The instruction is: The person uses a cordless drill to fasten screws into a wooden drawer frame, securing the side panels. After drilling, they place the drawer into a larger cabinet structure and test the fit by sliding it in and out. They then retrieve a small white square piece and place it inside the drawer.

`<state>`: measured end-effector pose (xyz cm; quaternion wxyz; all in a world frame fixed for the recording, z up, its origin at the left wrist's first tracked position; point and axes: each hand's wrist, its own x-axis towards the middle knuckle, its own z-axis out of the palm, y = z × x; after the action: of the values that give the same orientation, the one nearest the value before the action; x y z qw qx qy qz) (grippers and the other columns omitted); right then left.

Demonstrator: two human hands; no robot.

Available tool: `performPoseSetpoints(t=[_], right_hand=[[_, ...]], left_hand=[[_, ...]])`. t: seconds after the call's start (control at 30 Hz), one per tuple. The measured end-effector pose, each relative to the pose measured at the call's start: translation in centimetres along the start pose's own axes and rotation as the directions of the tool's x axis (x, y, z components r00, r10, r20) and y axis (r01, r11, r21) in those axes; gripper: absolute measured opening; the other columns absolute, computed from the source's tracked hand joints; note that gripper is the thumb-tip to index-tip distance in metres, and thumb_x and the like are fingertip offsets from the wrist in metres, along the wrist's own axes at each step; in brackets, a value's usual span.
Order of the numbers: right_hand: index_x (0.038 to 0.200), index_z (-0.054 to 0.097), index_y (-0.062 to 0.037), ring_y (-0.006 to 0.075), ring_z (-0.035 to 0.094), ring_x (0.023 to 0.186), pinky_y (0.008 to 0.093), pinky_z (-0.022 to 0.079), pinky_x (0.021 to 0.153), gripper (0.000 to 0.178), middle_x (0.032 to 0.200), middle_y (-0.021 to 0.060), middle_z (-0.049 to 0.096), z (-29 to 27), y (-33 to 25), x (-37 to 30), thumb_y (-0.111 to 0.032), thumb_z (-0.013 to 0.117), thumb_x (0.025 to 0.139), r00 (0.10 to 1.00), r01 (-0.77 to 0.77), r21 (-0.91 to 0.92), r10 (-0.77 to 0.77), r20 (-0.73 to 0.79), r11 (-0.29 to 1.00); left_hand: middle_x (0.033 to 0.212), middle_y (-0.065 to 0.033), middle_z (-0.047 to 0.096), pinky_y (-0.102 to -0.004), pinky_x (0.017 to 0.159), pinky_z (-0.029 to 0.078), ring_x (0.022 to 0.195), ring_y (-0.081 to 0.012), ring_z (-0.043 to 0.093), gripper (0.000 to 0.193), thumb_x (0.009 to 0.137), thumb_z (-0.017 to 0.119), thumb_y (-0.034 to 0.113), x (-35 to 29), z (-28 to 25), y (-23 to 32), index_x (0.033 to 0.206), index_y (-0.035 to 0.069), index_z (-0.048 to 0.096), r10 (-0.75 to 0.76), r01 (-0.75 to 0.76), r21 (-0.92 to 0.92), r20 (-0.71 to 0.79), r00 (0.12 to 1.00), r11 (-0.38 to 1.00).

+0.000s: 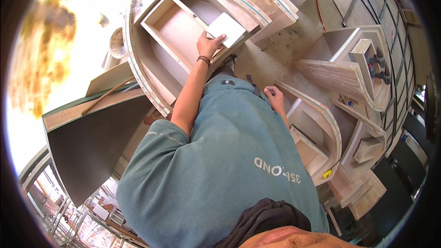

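Observation:
A curved wooden cabinet [135, 59] with a teal-lined edge stands in front of me, and a pale open drawer [173, 30] sits inside it. My left hand [210, 46] is at the drawer's near right corner, its thumb and fingers closed over the wall. A plain white panel [227, 28] lies flat beside that corner, under my thumb's tip. My right hand [274, 96] hangs by my waist, near the edge of another curved cabinet [317, 126]. Its fingers are loosely curled, with nothing visible in them.
More unfinished curved cabinets [324, 66] stand at the right, one with a dark tool [379, 66] on it. A dark curved panel [87, 142] with a wooden stick [108, 95] on top is at left. A yellow object [327, 174] lies at the lower right.

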<state>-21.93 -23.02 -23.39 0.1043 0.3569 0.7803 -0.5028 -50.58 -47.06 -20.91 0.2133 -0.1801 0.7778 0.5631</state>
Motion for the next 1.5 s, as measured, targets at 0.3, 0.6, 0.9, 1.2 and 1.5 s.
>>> performPoseSetpoints(t=[0.3, 0.6, 0.9, 1.2, 1.5], right_hand=[[0.107, 0.073, -0.0034, 0.0241, 0.073, 0.090, 0.0353, 0.054, 0.082, 0.033, 0.095, 0.0160, 0.076, -0.6, -0.7, 0.9, -0.031, 0.071, 0.089, 1.000, 0.010, -0.001, -0.010, 0.020, 1.000], [0.109, 0.072, 0.0007, 0.0159, 0.068, 0.086, 0.0291, 0.053, 0.073, 0.033, 0.098, 0.0090, 0.074, 2.8, -9.1, 7.8, -0.028, 0.070, 0.093, 0.963, -0.014, 0.218, -0.045, 0.265, 0.976], [0.125, 0.060, 0.0084, 0.0138, 0.064, 0.081, 0.0278, 0.052, 0.063, 0.064, 0.100, 0.0106, 0.070, 11.4, -16.5, 11.8, -0.031, 0.085, 0.080, 0.906, -0.184, 0.370, 0.011, 0.423, 0.911], [0.109, 0.066, -0.0010, 0.0137, 0.065, 0.088, 0.0272, 0.051, 0.065, 0.043, 0.099, 0.0063, 0.070, 12.2, -17.1, 12.5, -0.023, 0.088, 0.079, 0.915, -0.188, 0.282, 0.063, 0.398, 0.941], [0.106, 0.069, 0.0020, 0.0136, 0.064, 0.081, 0.0275, 0.050, 0.062, 0.045, 0.095, 0.0078, 0.071, 12.4, -15.9, 13.6, -0.025, 0.089, 0.077, 0.923, -0.152, 0.255, 0.046, 0.381, 0.955]], left_hand=[[0.095, -0.0210, 0.075, -0.0294, 0.068, 0.063, 0.078, -0.0203, 0.075, 0.080, 0.079, 0.087, 0.015, 0.2, -0.9, -1.6, 0.142, -0.013, 0.046, 0.091, -0.093, -0.083, -0.021, 0.996, 0.992], [0.090, -0.0169, 0.076, -0.0279, 0.064, 0.061, 0.074, -0.0169, 0.074, 0.083, 0.077, 0.089, 0.018, -0.6, -0.7, -1.3, 0.141, -0.013, 0.046, 0.100, -0.106, -0.123, -0.056, 0.993, 0.987], [0.096, -0.0237, 0.074, -0.0314, 0.067, 0.063, 0.080, -0.0237, 0.075, 0.077, 0.081, 0.086, 0.018, 0.0, -1.3, -0.7, 0.137, -0.016, 0.046, 0.114, -0.112, -0.081, 0.015, 0.993, 0.990], [0.084, -0.0194, 0.074, -0.0308, 0.063, 0.062, 0.074, -0.0208, 0.075, 0.082, 0.076, 0.091, 0.025, 1.0, -1.7, -1.5, 0.131, -0.012, 0.043, 0.098, -0.092, -0.097, 0.049, 0.994, 0.991], [0.089, -0.0201, 0.072, -0.0323, 0.065, 0.063, 0.075, -0.0226, 0.074, 0.080, 0.079, 0.089, 0.020, 1.6, -1.8, -0.7, 0.131, -0.011, 0.037, 0.031, -0.024, -0.067, 0.100, 0.995, 0.997]])
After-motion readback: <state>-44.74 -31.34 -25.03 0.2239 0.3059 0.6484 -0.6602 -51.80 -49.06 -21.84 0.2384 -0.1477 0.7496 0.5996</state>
